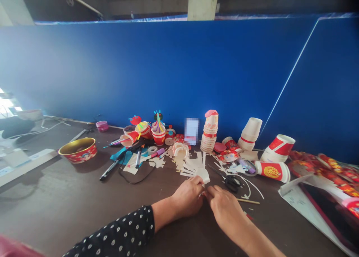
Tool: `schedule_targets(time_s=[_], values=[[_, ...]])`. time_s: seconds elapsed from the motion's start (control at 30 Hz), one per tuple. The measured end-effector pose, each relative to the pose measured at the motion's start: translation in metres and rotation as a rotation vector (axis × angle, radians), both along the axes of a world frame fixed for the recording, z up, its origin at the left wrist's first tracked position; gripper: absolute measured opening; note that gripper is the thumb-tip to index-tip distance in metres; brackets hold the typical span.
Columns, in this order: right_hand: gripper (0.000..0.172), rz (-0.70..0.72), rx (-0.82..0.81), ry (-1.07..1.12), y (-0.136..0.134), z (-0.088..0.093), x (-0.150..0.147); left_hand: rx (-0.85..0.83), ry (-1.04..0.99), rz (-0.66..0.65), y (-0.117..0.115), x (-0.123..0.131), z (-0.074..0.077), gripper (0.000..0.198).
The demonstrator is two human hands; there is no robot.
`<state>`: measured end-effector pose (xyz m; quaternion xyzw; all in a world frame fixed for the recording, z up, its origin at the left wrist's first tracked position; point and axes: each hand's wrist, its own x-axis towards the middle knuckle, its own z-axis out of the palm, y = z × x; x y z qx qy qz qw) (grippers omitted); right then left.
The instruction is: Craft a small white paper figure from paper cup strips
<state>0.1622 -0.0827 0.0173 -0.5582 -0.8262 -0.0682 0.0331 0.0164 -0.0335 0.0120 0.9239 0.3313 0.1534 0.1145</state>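
A white paper cup cut into splayed strips (198,170) stands out beyond my fingertips, its strips fanning away toward the blue panel. My left hand (188,195) is closed with its fingertips at the near end of this cut cup. Just beside it, my right hand (226,206) pinches close to the same spot, its fingertips almost meeting those of the left. What lies between the right fingertips is mostly hidden; only a small pale bit shows. Black-handled scissors (232,183) lie beyond the right hand, and a thin wooden stick (249,201) rests beside it.
Stacked paper cups (209,133) stand against the blue panel (157,70). A red bowl with a gold inside (81,154) sits at left, near pens and a black cord. At right are a tipped red cup (273,171), a tablet-like device (331,212) and red packages.
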Motion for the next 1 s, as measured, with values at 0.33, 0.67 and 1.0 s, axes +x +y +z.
schedule_targets(time_s=[0.33,0.67,1.0], values=[[0.032,-0.044,-0.042,-0.02,0.004,-0.002,-0.001,-0.031,-0.108,0.007,0.003,0.0,-0.01,0.018],[0.033,-0.024,-0.065,0.027,0.002,0.002,0.0,-0.018,-0.069,0.06,0.01,0.003,-0.017,0.017],[0.041,0.039,-0.164,0.301,-0.001,0.009,0.016,0.013,-0.024,0.067,0.008,0.006,-0.01,0.016]])
